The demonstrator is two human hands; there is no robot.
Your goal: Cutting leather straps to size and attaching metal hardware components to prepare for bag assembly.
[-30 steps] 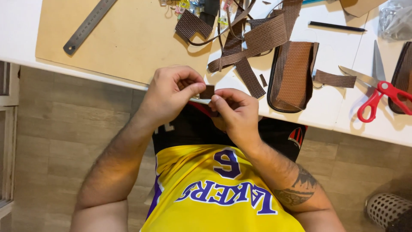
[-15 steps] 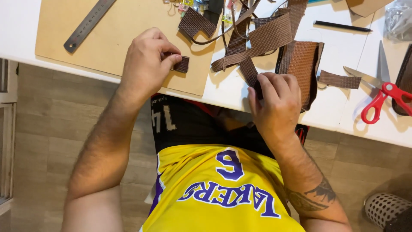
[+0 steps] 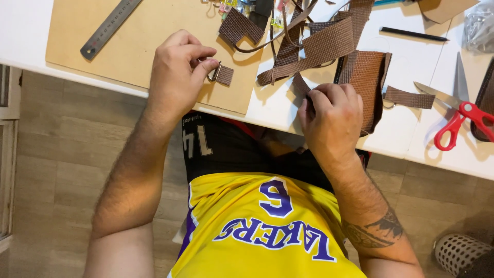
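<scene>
My left hand (image 3: 177, 72) pinches a small brown woven tab with a metal ring (image 3: 220, 73) over the tan cutting board (image 3: 103, 56). My right hand (image 3: 332, 116) rests at the white table's (image 3: 411, 139) front edge, fingers curled on the end of a brown woven strip (image 3: 300, 82). Just beyond that hand lies a brown woven pouch (image 3: 368, 85). More brown woven strips (image 3: 319, 49) are piled between the two hands.
A steel ruler (image 3: 109, 27) lies on the board at far left. Red-handled scissors (image 3: 458, 116) and a loose strip (image 3: 409, 98) lie at right, a black pen (image 3: 414, 34) beyond. A white perforated basket (image 3: 460, 255) stands on the floor at lower right.
My hands were together at the table edge holding one small piece. The left has carried the tab out over the board; the right has moved right to the strip by the pouch.
</scene>
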